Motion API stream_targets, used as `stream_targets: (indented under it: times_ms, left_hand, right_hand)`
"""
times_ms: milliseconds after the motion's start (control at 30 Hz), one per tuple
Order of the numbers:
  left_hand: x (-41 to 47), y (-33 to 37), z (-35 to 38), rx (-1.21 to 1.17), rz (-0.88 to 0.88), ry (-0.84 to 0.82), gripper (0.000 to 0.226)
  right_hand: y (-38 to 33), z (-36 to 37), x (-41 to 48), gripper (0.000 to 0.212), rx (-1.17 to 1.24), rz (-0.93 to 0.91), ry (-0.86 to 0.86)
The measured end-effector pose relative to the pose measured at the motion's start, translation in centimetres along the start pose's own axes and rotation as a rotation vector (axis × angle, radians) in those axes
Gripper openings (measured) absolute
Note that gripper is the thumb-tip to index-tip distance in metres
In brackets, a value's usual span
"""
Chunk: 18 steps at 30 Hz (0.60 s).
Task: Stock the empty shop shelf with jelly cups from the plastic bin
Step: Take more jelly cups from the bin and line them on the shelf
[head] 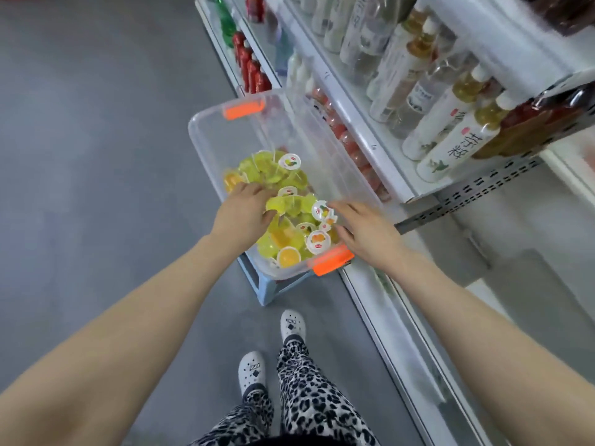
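Observation:
A clear plastic bin (pixel 206 140) with orange latches stands on a pale blue stool beside the shelving. Several yellow and orange jelly cups (pixel 283 236) lie heaped in its near half. My left hand (pixel 243 214) reaches into the bin, its fingers curled round a yellow jelly cup (pixel 278 204). My right hand (pixel 363 231) is over the bin's near right corner, its fingers pinching a jelly cup with a white lid (pixel 320 210). The empty white shelf (pixel 515 233) lies to the right, below the bottle shelf.
White shop shelves (pixel 380 146) run along the right, holding tall drink bottles (pixel 450 143), red bottles (pixel 254 72) and red cups. Grey floor (pixel 96 156) stretches to the left. My feet in white clogs (pixel 252 371) stand just behind the stool (pixel 264 284).

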State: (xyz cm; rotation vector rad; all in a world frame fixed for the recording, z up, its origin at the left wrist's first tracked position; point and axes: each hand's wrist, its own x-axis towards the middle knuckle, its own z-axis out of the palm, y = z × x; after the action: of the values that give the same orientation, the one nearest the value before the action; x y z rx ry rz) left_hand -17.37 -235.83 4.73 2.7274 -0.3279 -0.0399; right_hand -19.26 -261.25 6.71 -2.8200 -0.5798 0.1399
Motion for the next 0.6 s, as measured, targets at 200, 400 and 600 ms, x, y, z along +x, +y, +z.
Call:
stream_targets:
  times_ms: [200,400,600]
  left_hand:
    - [1.9,-0.7,1.8,0.07,-0.013,-0.007,0.035]
    - [1.9,-1.2,2.5,0.108,0.004,0.036,0.03]
    - [2.0,-1.6,2.8,0.118,0.005,0.041,0.028]
  right_hand:
    - [0.9,3.3,6.2,0.05,-0.036,0.043,-0.476]
    - [0.1,6.3,9.4,0.062,-0.191,0.098,-0.922]
    - [-0.5,7.3,9.4,0.058,-0.246,0.028,-0.823]
